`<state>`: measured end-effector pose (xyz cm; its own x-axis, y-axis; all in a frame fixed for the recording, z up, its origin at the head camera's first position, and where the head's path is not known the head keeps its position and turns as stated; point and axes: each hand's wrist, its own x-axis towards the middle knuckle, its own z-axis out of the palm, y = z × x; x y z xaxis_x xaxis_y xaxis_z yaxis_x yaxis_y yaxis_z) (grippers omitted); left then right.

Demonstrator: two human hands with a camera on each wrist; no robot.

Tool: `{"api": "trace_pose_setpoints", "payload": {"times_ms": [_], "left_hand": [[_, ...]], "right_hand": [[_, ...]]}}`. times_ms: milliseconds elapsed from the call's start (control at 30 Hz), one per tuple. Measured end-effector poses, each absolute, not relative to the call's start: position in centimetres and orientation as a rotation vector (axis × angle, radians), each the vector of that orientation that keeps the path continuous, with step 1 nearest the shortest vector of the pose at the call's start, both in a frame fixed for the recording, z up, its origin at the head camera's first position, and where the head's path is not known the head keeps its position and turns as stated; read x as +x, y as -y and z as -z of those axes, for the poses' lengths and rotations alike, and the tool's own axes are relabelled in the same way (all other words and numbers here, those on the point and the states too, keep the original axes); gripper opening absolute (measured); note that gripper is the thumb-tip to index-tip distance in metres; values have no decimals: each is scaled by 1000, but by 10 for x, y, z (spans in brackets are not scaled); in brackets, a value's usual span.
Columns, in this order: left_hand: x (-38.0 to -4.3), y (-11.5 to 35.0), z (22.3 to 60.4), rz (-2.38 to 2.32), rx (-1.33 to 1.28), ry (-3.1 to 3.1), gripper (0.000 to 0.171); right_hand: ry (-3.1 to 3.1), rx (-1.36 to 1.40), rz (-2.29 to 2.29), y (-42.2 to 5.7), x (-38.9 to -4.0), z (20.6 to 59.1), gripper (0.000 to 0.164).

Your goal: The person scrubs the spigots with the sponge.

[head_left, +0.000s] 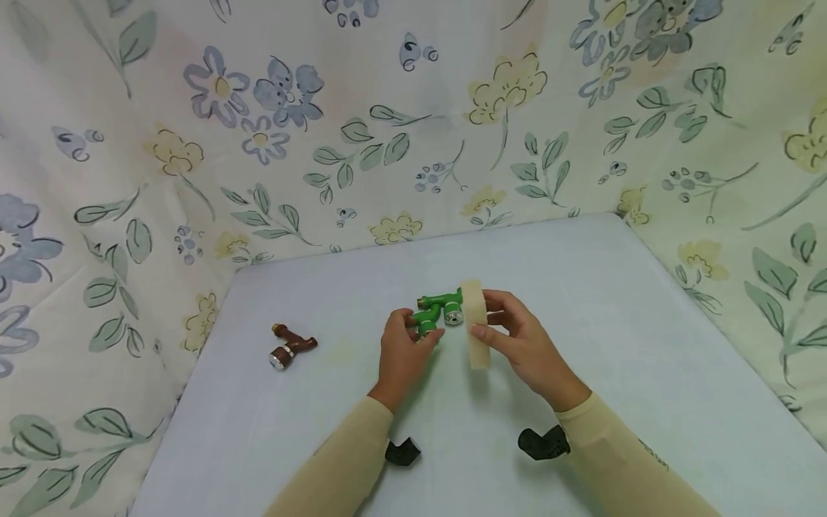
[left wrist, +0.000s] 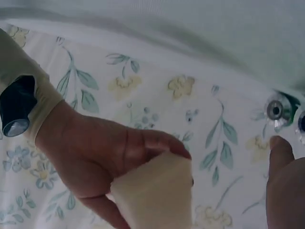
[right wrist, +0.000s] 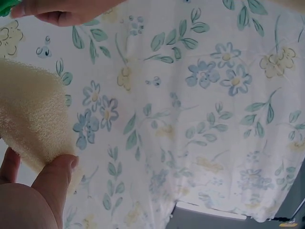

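First, note the right sleeve (head_left: pixel 627 452): it bears a dark, letter-like marking, too small to read. No brand or label is legible on any item. The brown tap (head_left: pixel 292 348) lies on the white table (head_left: pixel 245 431), well left of the hands. The right hand (head_left: pixel 533 348) grips a cream sponge block (head_left: pixel 474 310) upright between thumb and fingers, above the table; its porous faces suggest a light, soft, compressible body, best held lightly by the sides. The left hand (head_left: pixel 405 352) pinches the lower green tap (head_left: pixel 428 316), probably stiff and somewhat slippery; grasp the body. Just beyond is the upper green tap (head_left: pixel 446 300); its support and any sponge contact cannot be determined.
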<state>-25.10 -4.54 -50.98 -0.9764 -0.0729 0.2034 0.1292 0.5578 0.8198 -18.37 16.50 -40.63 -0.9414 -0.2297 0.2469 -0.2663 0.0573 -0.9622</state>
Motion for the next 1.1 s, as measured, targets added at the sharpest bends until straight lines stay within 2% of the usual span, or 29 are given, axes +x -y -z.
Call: {"api": "trace_pose_setpoints", "payload": {"times_ms": [267, 467, 800, 1100], "left_hand": [[-258, 36, 523, 1151, -51, 2620, 56], [-255, 42, 520, 1167, -60, 2613, 42], [-249, 76, 499, 1643, -114, 2389, 30], [-240, 97, 465, 2021, -343, 2196, 46]], "right_hand": [[2238, 544, -2113, -162, -184, 409, 49], [2241, 540, -2113, -163, -190, 422, 49], [2289, 532, -2090, -164, -197, 440, 50], [2286, 565, -2103, -159, -198, 439, 50]]}}
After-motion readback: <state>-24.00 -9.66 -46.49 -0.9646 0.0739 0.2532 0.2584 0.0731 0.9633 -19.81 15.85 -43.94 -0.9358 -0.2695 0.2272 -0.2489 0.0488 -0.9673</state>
